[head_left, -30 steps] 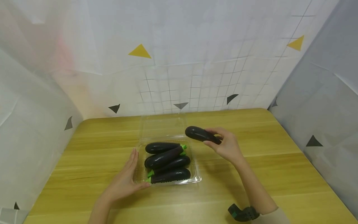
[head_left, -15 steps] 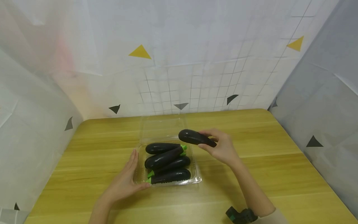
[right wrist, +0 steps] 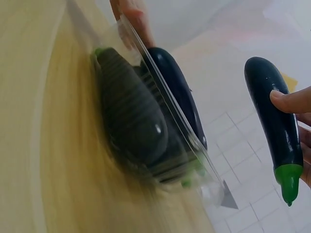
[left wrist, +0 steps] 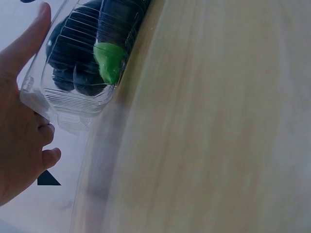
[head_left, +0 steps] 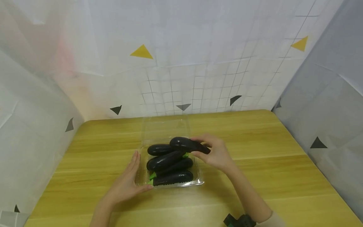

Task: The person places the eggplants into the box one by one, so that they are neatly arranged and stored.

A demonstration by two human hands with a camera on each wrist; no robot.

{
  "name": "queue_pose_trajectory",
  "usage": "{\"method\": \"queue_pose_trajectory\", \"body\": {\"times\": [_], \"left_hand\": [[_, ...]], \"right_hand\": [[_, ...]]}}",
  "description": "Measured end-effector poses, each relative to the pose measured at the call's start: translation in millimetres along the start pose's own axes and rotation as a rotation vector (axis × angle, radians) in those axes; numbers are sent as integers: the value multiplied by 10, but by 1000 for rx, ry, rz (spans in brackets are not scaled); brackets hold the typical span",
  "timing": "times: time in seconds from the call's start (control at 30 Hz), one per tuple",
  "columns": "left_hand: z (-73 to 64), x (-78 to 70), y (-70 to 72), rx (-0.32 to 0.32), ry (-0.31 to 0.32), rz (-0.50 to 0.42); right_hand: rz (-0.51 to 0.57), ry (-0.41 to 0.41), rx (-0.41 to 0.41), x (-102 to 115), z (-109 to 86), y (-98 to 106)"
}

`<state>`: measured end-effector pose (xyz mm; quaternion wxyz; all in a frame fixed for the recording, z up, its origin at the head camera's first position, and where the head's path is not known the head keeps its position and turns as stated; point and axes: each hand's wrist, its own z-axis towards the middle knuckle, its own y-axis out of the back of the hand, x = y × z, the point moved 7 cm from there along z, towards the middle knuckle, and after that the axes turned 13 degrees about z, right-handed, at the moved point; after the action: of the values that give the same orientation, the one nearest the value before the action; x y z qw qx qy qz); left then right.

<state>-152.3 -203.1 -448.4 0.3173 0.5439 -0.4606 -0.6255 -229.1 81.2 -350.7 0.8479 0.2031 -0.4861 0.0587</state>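
Observation:
A small glossy eggplant [head_left: 181, 144] is gripped between the thumb and fingers of my right hand [head_left: 215, 153], raised over the back right of a clear plastic clamshell box [head_left: 200, 182]. Its green stem end [right wrist: 289, 182] shows below the fingers in the right wrist view. Several dark eggplants [head_left: 163, 161] with green stems lie stacked in the box. My left hand [head_left: 126, 181] rests against the box's left side and front left corner, fingers straight and thumb [left wrist: 31, 36] along the front wall. The right hand partly hides the held eggplant's narrow end.
The transparent lid [head_left: 165, 128] lies folded back behind the box. Everything sits on a wooden table [head_left: 255, 132], with white sheet walls [head_left: 215, 41] behind and at both sides. A black device [head_left: 241, 220] is strapped at the right wrist.
My right hand has carried the eggplant left and toward the box, from right of the lid to above the back of the stacked eggplants. The left hand has stayed put.

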Motion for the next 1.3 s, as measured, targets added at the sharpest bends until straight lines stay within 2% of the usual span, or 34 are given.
{"method": "queue_pose_trajectory", "body": {"times": [0.4,0.93,1.13,1.3], "left_hand": [[14,5,19,5,4,9],[19,15,19,-12,2,6],[9,13,11,-12,6,-2],[4,6,14,-23,1,-3]], "right_hand": [[8,3,80,-24,-17,-283],[-72,133,278,83,-110,-632],[-84,240,316,156,-117,-748],[-83,259,340,165,-120,-833]]}}
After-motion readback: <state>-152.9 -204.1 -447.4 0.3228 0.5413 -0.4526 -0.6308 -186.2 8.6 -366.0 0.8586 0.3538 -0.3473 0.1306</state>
